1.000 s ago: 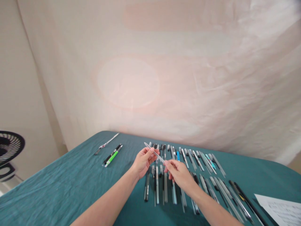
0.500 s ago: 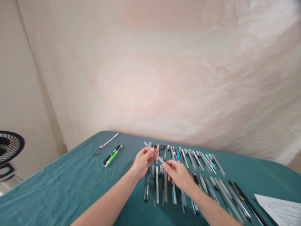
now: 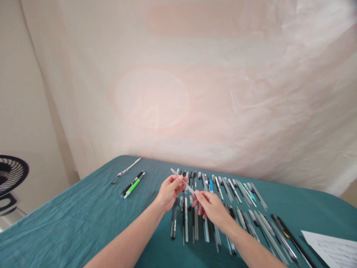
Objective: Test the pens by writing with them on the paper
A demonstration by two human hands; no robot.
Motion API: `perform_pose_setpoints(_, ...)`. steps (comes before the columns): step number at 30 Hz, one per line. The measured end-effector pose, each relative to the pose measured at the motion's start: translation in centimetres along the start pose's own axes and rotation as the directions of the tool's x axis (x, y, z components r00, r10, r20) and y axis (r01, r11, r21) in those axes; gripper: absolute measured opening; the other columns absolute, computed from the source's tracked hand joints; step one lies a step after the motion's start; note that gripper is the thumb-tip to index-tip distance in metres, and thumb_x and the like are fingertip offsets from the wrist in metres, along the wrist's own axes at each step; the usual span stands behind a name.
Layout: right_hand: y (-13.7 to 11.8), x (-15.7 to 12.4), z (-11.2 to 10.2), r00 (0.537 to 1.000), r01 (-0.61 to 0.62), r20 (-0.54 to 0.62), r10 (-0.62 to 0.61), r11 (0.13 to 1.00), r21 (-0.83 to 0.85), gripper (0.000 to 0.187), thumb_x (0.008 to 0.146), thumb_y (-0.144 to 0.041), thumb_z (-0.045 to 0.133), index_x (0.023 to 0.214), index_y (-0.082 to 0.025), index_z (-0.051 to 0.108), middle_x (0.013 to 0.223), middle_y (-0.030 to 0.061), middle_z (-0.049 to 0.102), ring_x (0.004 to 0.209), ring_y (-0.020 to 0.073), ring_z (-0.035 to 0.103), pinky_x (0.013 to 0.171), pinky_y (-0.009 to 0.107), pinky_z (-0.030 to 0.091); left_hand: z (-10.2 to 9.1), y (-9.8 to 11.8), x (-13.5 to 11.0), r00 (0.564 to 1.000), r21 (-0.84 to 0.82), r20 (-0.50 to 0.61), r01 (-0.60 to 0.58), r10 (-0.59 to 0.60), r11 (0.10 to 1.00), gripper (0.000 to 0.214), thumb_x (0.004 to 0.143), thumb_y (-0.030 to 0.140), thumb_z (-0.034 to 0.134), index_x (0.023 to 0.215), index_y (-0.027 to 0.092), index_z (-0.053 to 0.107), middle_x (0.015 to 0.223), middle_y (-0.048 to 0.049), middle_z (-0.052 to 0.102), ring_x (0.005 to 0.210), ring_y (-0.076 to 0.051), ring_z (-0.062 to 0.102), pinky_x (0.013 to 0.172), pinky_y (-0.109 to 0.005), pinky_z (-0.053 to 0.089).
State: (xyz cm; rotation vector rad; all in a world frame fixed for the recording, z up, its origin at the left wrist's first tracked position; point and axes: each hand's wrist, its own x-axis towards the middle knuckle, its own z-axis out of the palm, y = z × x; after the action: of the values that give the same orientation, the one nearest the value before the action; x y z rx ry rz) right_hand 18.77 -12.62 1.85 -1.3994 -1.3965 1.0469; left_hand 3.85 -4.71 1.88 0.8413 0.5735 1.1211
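Both of my hands hold one slim clear pen (image 3: 188, 187) above the teal tablecloth (image 3: 69, 223). My left hand (image 3: 169, 191) pinches the pen near its far, upper-left end. My right hand (image 3: 211, 206) pinches the near end with thumb and fingertips. The pen slants from upper left to lower right. Beneath the hands lie two rows of several pens (image 3: 237, 208), laid side by side and pointing away from me.
A green highlighter and a black pen (image 3: 134, 184) lie together at the left, with a thin clear pen (image 3: 126, 170) farther back. A printed sheet of paper (image 3: 334, 247) rests at the right near corner. A black fan (image 3: 9, 178) stands left of the table. Pale cloth hangs behind.
My right hand has slid slightly left along the pen toward my left hand. The left hand and the pens on the table have stayed put.
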Motion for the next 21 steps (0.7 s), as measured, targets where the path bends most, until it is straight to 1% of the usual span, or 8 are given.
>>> perform_pose_setpoints(3, 0.21, 0.07, 0.04, 1.000, 0.021, 0.012, -0.021, 0.999, -0.025, 0.040, 0.081, -0.050, 0.040, 0.081, -0.014, 0.058, 0.068, 0.0032, 0.062, 0.047, 0.0105, 0.051, 0.038, 0.019, 0.038, -0.01, -0.03, 0.08, 1.000, -0.002, -0.007, -0.002, 0.002, 1.000, 0.022, 0.068, 0.026, 0.069, 0.069, 0.014, 0.051, 0.080, -0.0056, 0.068, 0.076, -0.013, 0.064, 0.064, -0.017, 0.052)
perform_pose_setpoints(6, 0.19, -0.02, -0.12, 0.996, 0.078, -0.036, -0.082, 0.993, -0.090, 0.028, 0.077, -0.042, 0.049, 0.075, -0.015, 0.056, 0.063, 0.0009, 0.058, 0.050, 0.0105, 0.052, 0.042, 0.019, 0.040, -0.07, -0.11, 0.21, 1.000, -0.004, -0.016, -0.006, 0.006, 1.000, 0.023, 0.067, 0.027, 0.070, 0.068, 0.015, 0.050, 0.079, -0.0052, 0.068, 0.075, -0.012, 0.065, 0.063, -0.017, 0.052)
perform_pose_setpoints(8, 0.15, -0.09, -0.20, 0.993, 0.089, -0.066, -0.096, 0.991, -0.101, 0.023, 0.076, -0.038, 0.052, 0.075, -0.016, 0.055, 0.061, -0.0002, 0.056, 0.051, 0.0106, 0.052, 0.043, 0.019, 0.040, -0.15, -0.13, 0.30, 1.000, -0.006, -0.023, -0.010, 0.010, 1.000, 0.024, 0.067, 0.027, 0.070, 0.068, 0.015, 0.050, 0.079, -0.0051, 0.068, 0.075, -0.012, 0.065, 0.063, -0.017, 0.052)
perform_pose_setpoints(12, 0.17, -0.07, -0.06, 0.995, 0.060, -0.073, -0.065, 0.995, -0.077, 0.019, 0.075, -0.036, 0.050, 0.076, -0.017, 0.054, 0.060, -0.0017, 0.053, 0.048, 0.0104, 0.052, 0.039, 0.018, 0.039, -0.25, -0.14, 0.40, 1.000, -0.005, -0.029, -0.013, 0.013, 1.000, 0.023, 0.067, 0.026, 0.070, 0.068, 0.014, 0.050, 0.079, -0.0052, 0.068, 0.075, -0.013, 0.065, 0.063, -0.017, 0.052)
perform_pose_setpoints(17, 0.17, 0.09, 0.26, 0.998, 0.003, -0.060, -0.003, 1.000, -0.003, 0.014, 0.074, -0.030, 0.046, 0.076, -0.018, 0.053, 0.061, -0.0020, 0.054, 0.045, 0.0093, 0.052, 0.036, 0.017, 0.039, -0.23, -0.25, 0.37, 0.999, -0.005, -0.035, -0.010, 0.010, 1.000, 0.022, 0.068, 0.025, 0.070, 0.069, 0.014, 0.050, 0.080, -0.0055, 0.068, 0.075, -0.012, 0.065, 0.063, -0.017, 0.052)
perform_pose_setpoints(21, 0.01, 0.00, 0.27, 0.998, -0.043, -0.045, 0.045, 0.998, 0.039, 0.017, 0.074, -0.026, 0.044, 0.081, -0.016, 0.055, 0.057, -0.0031, 0.052, 0.040, 0.0081, 0.049, 0.035, 0.017, 0.037, -0.21, -0.23, 0.37, 0.999, -0.001, -0.039, -0.015, 0.015, 1.000, 0.023, 0.068, 0.025, 0.069, 0.069, 0.015, 0.049, 0.080, -0.0058, 0.068, 0.075, -0.012, 0.064, 0.063, -0.017, 0.051)
